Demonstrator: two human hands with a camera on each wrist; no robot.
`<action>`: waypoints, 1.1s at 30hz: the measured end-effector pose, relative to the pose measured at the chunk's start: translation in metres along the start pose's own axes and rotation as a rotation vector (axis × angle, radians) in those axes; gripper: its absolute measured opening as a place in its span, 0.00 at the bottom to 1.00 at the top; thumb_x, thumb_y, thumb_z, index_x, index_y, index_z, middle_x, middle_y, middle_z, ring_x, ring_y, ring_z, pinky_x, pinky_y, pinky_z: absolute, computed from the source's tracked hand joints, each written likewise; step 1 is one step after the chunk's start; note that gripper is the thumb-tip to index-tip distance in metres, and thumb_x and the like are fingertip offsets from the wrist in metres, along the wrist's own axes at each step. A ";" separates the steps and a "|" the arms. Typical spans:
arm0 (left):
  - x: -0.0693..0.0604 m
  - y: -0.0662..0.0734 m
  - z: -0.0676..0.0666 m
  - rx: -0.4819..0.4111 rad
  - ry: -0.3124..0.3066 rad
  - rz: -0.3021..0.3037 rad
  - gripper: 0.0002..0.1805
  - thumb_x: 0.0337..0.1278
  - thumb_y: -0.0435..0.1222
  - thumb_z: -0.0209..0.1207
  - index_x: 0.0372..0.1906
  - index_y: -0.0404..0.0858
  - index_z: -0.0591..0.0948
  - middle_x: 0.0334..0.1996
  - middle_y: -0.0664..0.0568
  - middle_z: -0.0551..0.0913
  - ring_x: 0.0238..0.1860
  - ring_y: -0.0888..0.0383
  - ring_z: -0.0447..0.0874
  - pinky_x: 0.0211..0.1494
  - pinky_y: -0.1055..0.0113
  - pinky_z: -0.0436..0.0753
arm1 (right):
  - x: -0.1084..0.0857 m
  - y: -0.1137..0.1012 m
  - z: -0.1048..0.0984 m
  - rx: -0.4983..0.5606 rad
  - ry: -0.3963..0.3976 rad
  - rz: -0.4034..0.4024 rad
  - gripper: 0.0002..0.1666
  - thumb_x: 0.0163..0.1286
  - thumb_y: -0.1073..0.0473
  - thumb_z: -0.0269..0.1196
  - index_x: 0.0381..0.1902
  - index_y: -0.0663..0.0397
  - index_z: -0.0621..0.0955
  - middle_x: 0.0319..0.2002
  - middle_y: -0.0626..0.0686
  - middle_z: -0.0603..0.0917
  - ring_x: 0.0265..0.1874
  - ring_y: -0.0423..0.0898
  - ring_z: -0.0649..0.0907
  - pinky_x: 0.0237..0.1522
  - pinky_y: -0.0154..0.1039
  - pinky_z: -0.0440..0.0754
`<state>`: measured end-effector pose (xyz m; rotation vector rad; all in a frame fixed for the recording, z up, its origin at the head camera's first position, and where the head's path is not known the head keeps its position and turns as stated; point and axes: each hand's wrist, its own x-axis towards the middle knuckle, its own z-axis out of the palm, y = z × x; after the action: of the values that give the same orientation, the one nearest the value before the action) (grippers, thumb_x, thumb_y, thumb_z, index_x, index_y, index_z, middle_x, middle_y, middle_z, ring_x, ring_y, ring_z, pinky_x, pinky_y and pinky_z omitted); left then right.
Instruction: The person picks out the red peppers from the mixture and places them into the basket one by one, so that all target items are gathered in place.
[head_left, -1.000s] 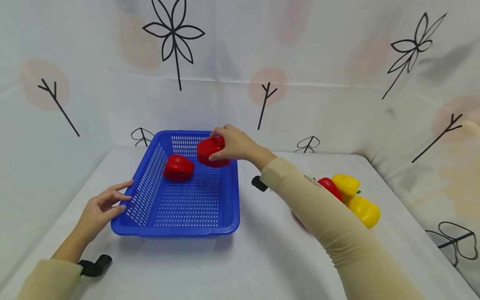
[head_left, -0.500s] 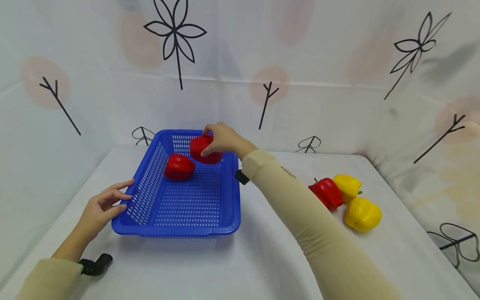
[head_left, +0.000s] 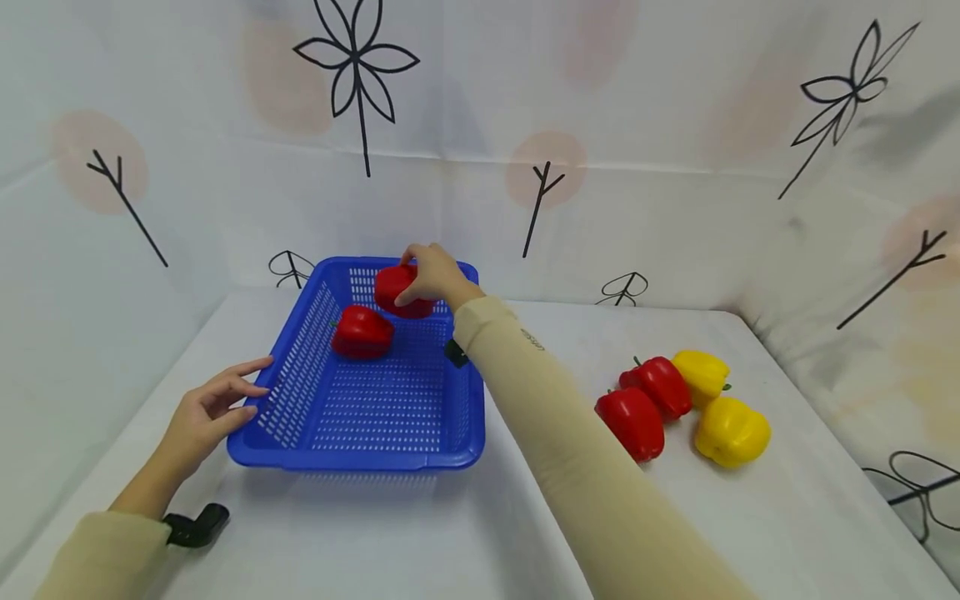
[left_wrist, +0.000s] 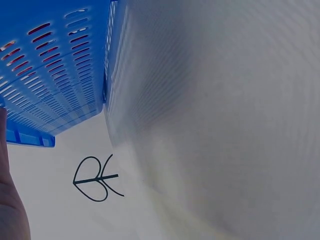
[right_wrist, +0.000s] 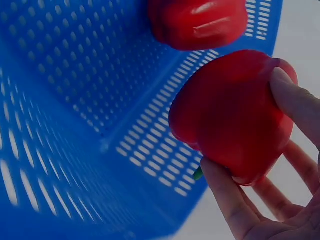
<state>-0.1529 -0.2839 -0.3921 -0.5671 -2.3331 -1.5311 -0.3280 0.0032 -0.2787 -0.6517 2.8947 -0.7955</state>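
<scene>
One red pepper (head_left: pixel 387 287) pinched in the right grip (head_left: pixel 437 273) could, if dropped high, hit the other pepper (head_left: pixel 363 332) in the basket (head_left: pixel 352 459), whose side the relaxed left grip (head_left: pixel 204 417) touches.

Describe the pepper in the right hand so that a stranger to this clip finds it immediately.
Find the large blue basket. Over its far end, the right hand grips a red pepper. Its nearest neighbour, another red pepper, lies in the basket with no hand on it; only the one you want is held.
</scene>
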 end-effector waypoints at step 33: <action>0.002 -0.001 -0.001 -0.043 0.003 -0.017 0.08 0.55 0.20 0.52 0.40 0.25 0.77 0.59 0.63 0.71 0.54 0.71 0.70 0.47 0.77 0.76 | 0.008 0.022 0.023 -0.057 -0.081 0.102 0.31 0.47 0.78 0.64 0.51 0.55 0.80 0.59 0.56 0.73 0.58 0.51 0.70 0.55 0.40 0.72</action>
<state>-0.1549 -0.2847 -0.3914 -0.5560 -2.3137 -1.5925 -0.3391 0.0062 -0.3090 -0.5226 2.8604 -0.6605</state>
